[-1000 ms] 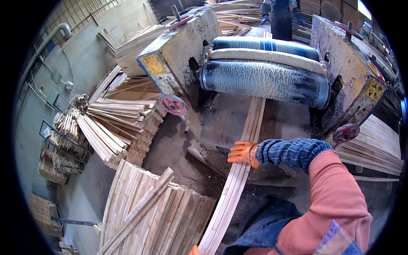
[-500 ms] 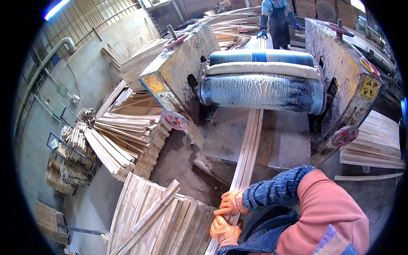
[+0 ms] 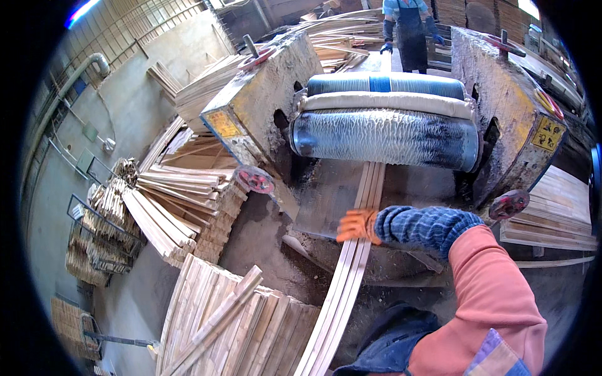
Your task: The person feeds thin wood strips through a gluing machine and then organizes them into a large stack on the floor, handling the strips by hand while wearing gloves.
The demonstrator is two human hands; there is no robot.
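Note:
A bundle of long, narrow wooden strips (image 3: 335,294) runs from the lower edge up and under the glue-coated roller (image 3: 385,141) of a machine. My right hand (image 3: 359,227), in an orange glove, lies across the strips a short way before the roller, its fingers bent over their left side. A blue patterned oversleeve (image 3: 426,227) covers that forearm below a pink sleeve. My left hand is out of the picture. Beyond the rollers a person in a dark apron (image 3: 411,37) has a blue-gloved hand (image 3: 386,47) at pale wood coming out.
Machine frames (image 3: 257,100) with red handwheels (image 3: 256,180) flank the rollers. Stacked wooden strips (image 3: 235,313) stand at the lower left, one lying diagonally on top. More wood piles (image 3: 182,194) sit farther left, with boards (image 3: 552,213) at the right.
My right hand has moved forward along the strips toward the roller. My left hand has let go of the strips and left the picture. The co-worker has shifted slightly.

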